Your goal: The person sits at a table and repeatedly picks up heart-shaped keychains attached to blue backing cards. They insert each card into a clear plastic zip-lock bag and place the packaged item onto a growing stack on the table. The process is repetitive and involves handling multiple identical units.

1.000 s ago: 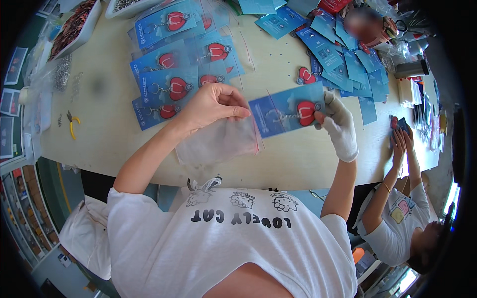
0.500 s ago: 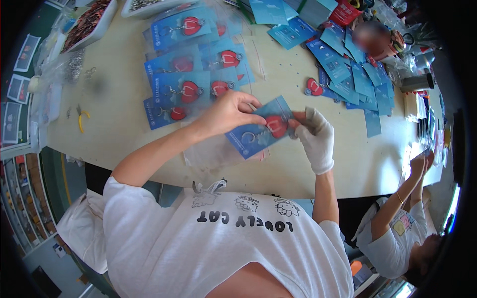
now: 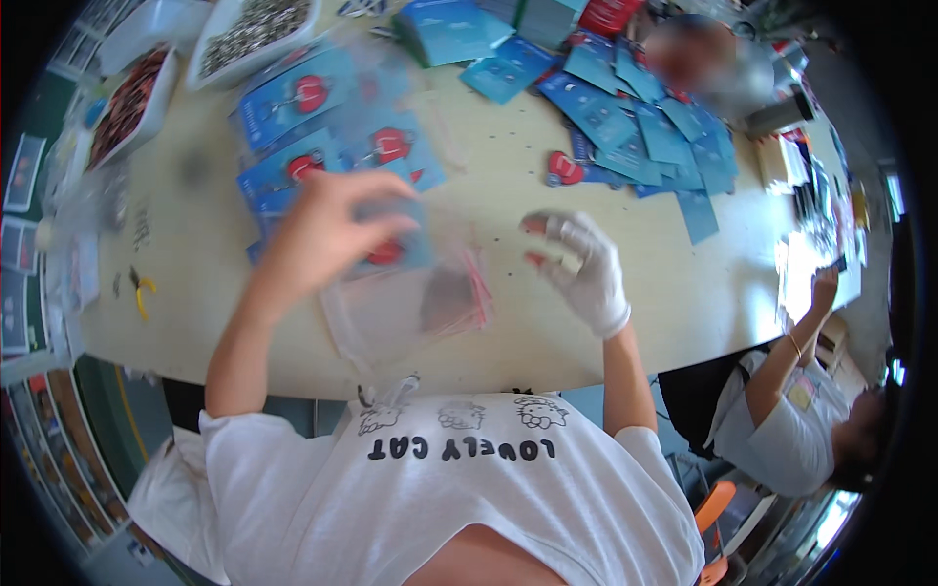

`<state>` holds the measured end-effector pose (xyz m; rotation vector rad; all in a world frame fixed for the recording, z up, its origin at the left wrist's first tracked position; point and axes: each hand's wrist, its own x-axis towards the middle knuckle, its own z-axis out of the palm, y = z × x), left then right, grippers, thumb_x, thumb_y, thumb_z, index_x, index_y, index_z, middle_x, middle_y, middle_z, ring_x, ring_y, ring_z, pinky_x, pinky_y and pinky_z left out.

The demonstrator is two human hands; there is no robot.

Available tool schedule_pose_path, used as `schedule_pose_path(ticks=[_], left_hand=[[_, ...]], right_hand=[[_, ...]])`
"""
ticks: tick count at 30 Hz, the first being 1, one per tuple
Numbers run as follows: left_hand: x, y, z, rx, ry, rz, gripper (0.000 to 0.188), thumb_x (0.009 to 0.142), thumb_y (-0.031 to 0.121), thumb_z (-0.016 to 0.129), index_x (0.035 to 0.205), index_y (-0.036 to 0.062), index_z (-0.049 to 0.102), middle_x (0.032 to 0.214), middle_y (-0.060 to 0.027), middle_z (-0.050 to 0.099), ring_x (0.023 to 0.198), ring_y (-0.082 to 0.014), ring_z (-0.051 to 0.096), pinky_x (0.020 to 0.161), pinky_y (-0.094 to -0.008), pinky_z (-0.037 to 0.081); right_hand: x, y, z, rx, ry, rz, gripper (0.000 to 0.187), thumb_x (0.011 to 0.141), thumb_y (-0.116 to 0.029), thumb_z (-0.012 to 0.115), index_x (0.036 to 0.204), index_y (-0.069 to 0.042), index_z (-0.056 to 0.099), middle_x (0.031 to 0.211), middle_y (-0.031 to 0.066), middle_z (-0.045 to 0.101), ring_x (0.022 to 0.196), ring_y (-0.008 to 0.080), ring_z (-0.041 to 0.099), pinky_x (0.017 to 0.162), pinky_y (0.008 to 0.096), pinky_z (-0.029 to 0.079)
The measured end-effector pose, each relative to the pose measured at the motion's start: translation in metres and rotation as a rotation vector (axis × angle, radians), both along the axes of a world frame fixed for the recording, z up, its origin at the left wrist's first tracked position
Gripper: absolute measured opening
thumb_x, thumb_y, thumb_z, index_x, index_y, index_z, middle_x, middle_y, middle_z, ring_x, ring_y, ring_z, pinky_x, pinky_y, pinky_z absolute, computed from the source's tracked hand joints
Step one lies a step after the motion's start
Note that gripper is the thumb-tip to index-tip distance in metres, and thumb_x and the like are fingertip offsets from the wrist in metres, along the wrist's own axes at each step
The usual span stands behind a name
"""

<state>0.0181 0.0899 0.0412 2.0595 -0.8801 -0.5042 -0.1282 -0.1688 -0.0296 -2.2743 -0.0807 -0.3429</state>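
My left hand (image 3: pixel 337 220), bare and blurred by motion, is over the near right part of a pile of blue cards. Its thumb and fingers are curved and apart. A blue card with a red heart-like keychain (image 3: pixel 386 252) lies just under the thumb; I see no firm grip on it. Several more blue cards with red keychains (image 3: pixel 394 145) lie beyond, in clear bags. My right hand (image 3: pixel 581 269), in a white glove with bare fingertips, hovers above the table with nothing between its parted thumb and fingers. Clear plastic bags with red-edged seals (image 3: pixel 391 313) lie between the hands.
Blue cards (image 3: pixel 645 137) are heaped at the back right, a loose red keychain (image 3: pixel 564 168) beside them. White bins of small metal parts (image 3: pixel 256 34) and coppery pieces (image 3: pixel 132 103) stand at the back left. Yellow-handled pliers (image 3: pixel 144 293) lie left. Another person (image 3: pixel 791 410) sits right.
The keychain card between both hands has gone left to the pile with my left hand. My right hand has let go of it. The whole view has shifted.
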Motion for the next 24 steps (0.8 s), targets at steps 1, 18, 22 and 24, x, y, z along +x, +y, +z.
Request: schedule_pose_path(ticks=[1,18,22,24], left_hand=[[0.012,0.007,0.006,0.041,-0.009,0.095,0.023,0.078,0.003,0.072,0.099,-0.0018,0.066,0.095,-0.0083,0.070,0.090,-0.0128,0.065,0.078,-0.0265,0.050],[0.021,-0.119,-0.111,-0.366,0.690,0.005,0.033,0.102,0.022,0.044,0.121,-0.0029,0.055,0.114,-0.0137,0.061,0.109,-0.0204,0.061,0.092,-0.0306,0.049],[0.013,-0.136,-0.117,-0.442,0.821,0.048,0.033,0.103,0.021,0.041,0.123,-0.0037,0.051,0.114,-0.0143,0.060,0.103,-0.0196,0.062,0.089,-0.0316,0.050],[0.016,-0.137,-0.117,-0.380,0.671,-0.036,0.031,0.102,0.019,0.041,0.122,-0.0030,0.051,0.114,-0.0134,0.060,0.101,-0.0188,0.062,0.088,-0.0315,0.051]], right_hand=[[0.006,-0.022,-0.003,-0.199,-0.025,-0.065,0.041,0.067,-0.004,0.075,0.107,-0.007,0.065,0.112,0.0101,0.063,0.103,0.0289,0.058,0.088,0.0389,0.046],[0.054,-0.096,-0.028,-0.813,-0.478,-0.033,0.031,0.066,-0.005,0.070,0.097,-0.005,0.065,0.112,0.0049,0.063,0.104,0.0228,0.059,0.080,0.0353,0.048],[0.047,-0.092,-0.027,-0.752,-0.388,-0.017,0.034,0.068,-0.008,0.071,0.102,-0.005,0.064,0.115,0.0054,0.062,0.105,0.0233,0.058,0.083,0.0367,0.047],[0.046,-0.089,-0.019,-0.705,-0.309,0.000,0.040,0.070,-0.011,0.071,0.109,-0.005,0.061,0.119,0.0058,0.060,0.107,0.0244,0.057,0.086,0.0374,0.046]])
